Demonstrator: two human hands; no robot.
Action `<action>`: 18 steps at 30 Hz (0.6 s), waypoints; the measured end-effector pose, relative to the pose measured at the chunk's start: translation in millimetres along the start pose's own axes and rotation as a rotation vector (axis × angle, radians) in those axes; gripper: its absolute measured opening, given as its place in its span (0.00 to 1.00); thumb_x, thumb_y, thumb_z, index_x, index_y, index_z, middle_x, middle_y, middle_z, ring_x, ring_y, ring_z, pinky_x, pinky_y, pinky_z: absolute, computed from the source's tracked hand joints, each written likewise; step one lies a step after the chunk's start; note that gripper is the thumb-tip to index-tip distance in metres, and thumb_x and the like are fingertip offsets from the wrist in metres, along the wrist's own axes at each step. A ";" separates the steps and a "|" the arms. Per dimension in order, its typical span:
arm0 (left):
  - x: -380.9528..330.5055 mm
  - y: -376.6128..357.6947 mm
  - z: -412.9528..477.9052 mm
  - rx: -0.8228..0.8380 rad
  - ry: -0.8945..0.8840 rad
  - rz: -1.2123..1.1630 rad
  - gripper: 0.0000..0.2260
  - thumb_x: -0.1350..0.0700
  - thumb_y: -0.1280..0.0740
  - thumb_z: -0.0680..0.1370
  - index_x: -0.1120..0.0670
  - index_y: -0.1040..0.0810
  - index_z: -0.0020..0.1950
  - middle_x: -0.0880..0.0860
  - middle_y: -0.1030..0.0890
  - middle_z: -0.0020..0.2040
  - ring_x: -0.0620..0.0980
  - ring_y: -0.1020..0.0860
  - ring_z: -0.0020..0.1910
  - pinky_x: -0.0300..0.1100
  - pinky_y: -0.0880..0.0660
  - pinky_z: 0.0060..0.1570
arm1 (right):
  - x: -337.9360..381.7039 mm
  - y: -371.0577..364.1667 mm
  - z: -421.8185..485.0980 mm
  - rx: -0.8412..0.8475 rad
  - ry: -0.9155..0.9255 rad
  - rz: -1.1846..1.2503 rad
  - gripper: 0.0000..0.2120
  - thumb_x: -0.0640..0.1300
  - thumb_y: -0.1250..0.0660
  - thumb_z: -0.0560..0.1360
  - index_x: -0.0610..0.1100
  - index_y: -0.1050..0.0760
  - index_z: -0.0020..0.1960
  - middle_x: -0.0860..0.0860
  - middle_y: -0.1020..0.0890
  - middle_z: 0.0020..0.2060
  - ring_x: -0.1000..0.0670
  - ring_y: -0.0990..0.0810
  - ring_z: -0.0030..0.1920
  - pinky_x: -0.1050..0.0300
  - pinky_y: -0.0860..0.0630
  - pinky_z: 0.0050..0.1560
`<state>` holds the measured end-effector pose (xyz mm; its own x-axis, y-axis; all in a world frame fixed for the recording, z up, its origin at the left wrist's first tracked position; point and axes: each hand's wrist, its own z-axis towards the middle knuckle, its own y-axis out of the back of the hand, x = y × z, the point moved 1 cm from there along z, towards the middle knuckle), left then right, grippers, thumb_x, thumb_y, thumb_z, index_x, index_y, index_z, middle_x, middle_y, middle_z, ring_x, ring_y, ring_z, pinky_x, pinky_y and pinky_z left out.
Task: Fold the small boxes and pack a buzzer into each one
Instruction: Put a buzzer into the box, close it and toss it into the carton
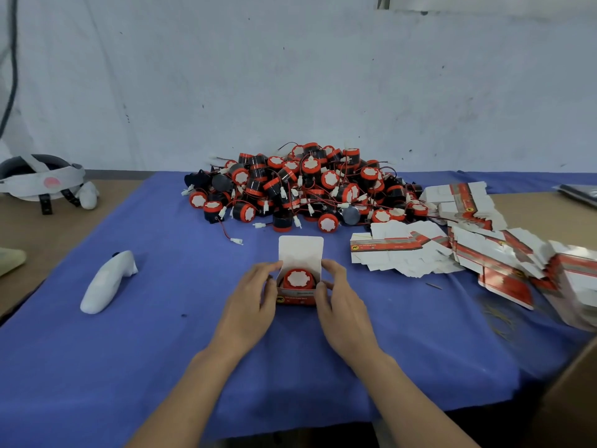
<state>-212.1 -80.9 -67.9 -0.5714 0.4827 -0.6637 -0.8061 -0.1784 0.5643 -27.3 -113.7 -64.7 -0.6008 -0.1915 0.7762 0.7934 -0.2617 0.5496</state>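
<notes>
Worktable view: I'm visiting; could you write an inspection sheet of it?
Surface: blue cloth over a brown table.
Job's things: open box, lid flap up, one buzzer inside; buzzer pile behind it; flat boxes stacked to the right.
Clutter: white handheld gadget on the cloth at left; headset at the far left.
Hands: left hand and right hand each hold a side of the box.
Cables: thin red wires on the buzzers; dark cable hanging down the wall at left.
Surroundings: scuffed white wall; cardboard carton at lower right.
</notes>
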 end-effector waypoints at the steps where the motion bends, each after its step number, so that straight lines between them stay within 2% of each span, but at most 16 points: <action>1: 1.0 -0.7 -0.1 -0.003 -0.020 0.022 0.17 0.58 0.41 0.83 0.45 0.28 0.70 0.37 0.27 0.63 0.41 0.26 0.61 0.43 0.23 0.52 | 0.4 0.2 -0.3 0.000 0.007 -0.021 0.18 0.48 0.43 0.84 0.58 0.38 0.73 0.59 0.19 0.50 0.53 0.20 0.45 0.60 0.25 0.39; 2: 1.6 -1.4 0.2 -0.004 -0.036 0.040 0.17 0.59 0.41 0.83 0.46 0.27 0.69 0.36 0.28 0.64 0.40 0.28 0.62 0.43 0.22 0.53 | 1.2 0.5 -0.3 0.001 0.019 -0.035 0.18 0.48 0.43 0.85 0.57 0.36 0.73 0.59 0.19 0.55 0.54 0.20 0.48 0.62 0.26 0.41; 4: 1.5 -3.0 0.5 0.014 -0.073 0.080 0.17 0.61 0.39 0.81 0.47 0.24 0.68 0.34 0.28 0.65 0.37 0.31 0.63 0.42 0.22 0.52 | 3.3 0.8 -0.1 0.020 0.047 -0.050 0.17 0.48 0.44 0.85 0.56 0.34 0.73 0.61 0.23 0.66 0.54 0.21 0.58 0.58 0.23 0.51; 7: 1.3 -6.2 1.1 0.045 -0.098 0.128 0.15 0.61 0.37 0.80 0.50 0.22 0.65 0.38 0.25 0.65 0.37 0.32 0.60 0.43 0.22 0.53 | 5.1 -0.2 0.4 0.057 0.117 -0.196 0.16 0.48 0.45 0.86 0.51 0.30 0.72 0.60 0.30 0.73 0.54 0.25 0.65 0.56 0.24 0.60; 10: 1.6 -6.8 1.6 0.035 -0.079 0.105 0.13 0.59 0.37 0.80 0.50 0.21 0.64 0.40 0.25 0.66 0.36 0.33 0.60 0.45 0.22 0.55 | 4.0 -1.7 2.5 0.051 0.140 -0.263 0.16 0.48 0.46 0.86 0.47 0.29 0.71 0.57 0.32 0.74 0.54 0.24 0.63 0.56 0.22 0.56; 13: 1.0 -6.1 2.3 0.036 -0.050 0.082 0.11 0.54 0.39 0.83 0.49 0.19 0.61 0.40 0.33 0.70 0.36 0.35 0.63 0.45 0.23 0.53 | 1.3 -2.5 3.3 0.040 0.133 -0.311 0.12 0.48 0.44 0.85 0.48 0.28 0.65 0.54 0.39 0.75 0.48 0.20 0.46 0.50 0.21 0.42; 14: 1.4 -6.1 3.5 0.043 -0.015 0.054 0.11 0.52 0.40 0.83 0.49 0.19 0.60 0.39 0.36 0.72 0.35 0.36 0.65 0.44 0.24 0.54 | 0.6 -2.8 3.6 0.041 0.124 -0.313 0.11 0.48 0.44 0.85 0.48 0.28 0.64 0.54 0.41 0.76 0.47 0.20 0.44 0.47 0.22 0.40; 16: 1.5 -5.5 5.7 0.068 0.051 -0.036 0.13 0.48 0.41 0.83 0.48 0.18 0.59 0.34 0.39 0.72 0.32 0.37 0.67 0.40 0.28 0.58 | -0.6 -3.6 4.0 0.047 0.111 -0.274 0.10 0.49 0.44 0.85 0.49 0.29 0.62 0.56 0.43 0.78 0.48 0.20 0.48 0.46 0.22 0.40; 18: -0.8 -2.9 6.8 0.077 0.114 -0.183 0.12 0.48 0.40 0.83 0.47 0.17 0.57 0.28 0.37 0.70 0.26 0.36 0.66 0.31 0.29 0.58 | -1.2 -4.4 4.6 0.056 0.104 -0.193 0.10 0.50 0.45 0.85 0.51 0.29 0.62 0.61 0.43 0.77 0.52 0.21 0.55 0.48 0.22 0.45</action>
<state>-208.3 -75.0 -65.7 -0.4342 0.4005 -0.8069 -0.8862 -0.0290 0.4624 -29.7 -108.0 -66.7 -0.7468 -0.2404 0.6201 0.6649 -0.2503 0.7037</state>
